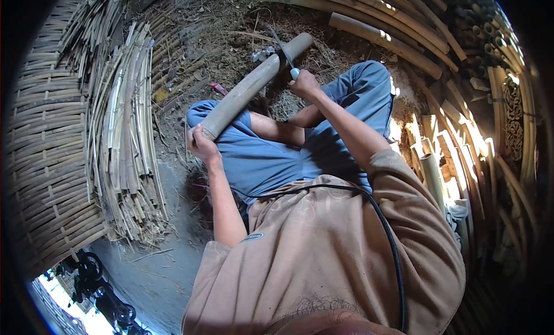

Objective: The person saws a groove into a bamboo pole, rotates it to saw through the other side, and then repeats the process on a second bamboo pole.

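Note:
A thick bamboo pole (248,92) lies slantwise across my lap and beyond my crossed legs. My left hand (203,143) is closed around its near end, by my left knee. Near the pole's far end, a narrow hand saw (281,46) rests across it, over a dark mark on the bamboo; its teeth are too small to make out. My right hand (306,85) grips the saw's pale handle, just to the right of the pole.
Split bamboo strips (127,121) lie in a pile at the left, beside a woven bamboo panel (46,138). Long bamboo poles (386,40) lie at the far right, and more bamboo lengths (433,173) stand close at my right. Shavings (196,52) litter the ground ahead.

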`<state>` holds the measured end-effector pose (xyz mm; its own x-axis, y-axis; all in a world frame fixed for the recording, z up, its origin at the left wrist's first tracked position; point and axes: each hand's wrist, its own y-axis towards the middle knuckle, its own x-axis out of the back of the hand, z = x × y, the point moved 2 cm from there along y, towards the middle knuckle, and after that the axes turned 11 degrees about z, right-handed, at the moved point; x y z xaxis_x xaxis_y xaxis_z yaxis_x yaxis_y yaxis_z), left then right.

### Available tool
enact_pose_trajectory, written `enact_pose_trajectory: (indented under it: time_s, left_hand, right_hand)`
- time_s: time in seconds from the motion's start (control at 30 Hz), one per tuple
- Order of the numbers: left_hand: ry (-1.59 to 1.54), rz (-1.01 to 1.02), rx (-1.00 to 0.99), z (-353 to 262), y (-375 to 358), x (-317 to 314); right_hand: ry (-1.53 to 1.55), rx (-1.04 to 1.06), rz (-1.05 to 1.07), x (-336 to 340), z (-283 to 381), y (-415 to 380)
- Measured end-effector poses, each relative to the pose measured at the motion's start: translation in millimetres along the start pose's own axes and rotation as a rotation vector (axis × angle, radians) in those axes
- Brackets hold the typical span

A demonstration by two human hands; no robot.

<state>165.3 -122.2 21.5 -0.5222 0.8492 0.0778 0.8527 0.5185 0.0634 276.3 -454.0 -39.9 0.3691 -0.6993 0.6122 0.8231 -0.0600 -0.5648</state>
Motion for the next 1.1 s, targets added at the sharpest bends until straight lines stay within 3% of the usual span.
enact_pose_trajectory:
  time_s: [0.3, 0.43, 0.57, 0.67, 0.8, 0.97, 1.1]
  left_hand:
    - [-0.007, -0.015, 0.003, -4, 2, -1]
    - [0.093, -0.024, -0.040, -3, 1, 2]
    - [0.020, -0.012, -0.022, 5, 4, 2]
    - [0.055, -0.022, -0.030, -1, 2, 0]
    - [0.043, -0.022, -0.055, 0, 4, 0]
    - [0.033, -0.022, -0.021, 3, 3, 0]
    - [0.029, 0.001, -0.020, 3, 3, 2]
  right_hand:
    - [0.038, 0.005, -0.010, -4, -8, -11]
    - [0.144, 0.016, -0.112, -24, -6, -17]
    - [-0.044, 0.185, -0.028, -29, -13, -34]
    - [0.015, 0.158, 0.052, -10, -17, -26]
    - [0.030, 0.138, -0.135, -14, -14, -9]
    - [-0.181, 0.321, 0.076, -8, 0, -38]
    - [-0.089, 0.141, -0.005, 11, -17, 2]
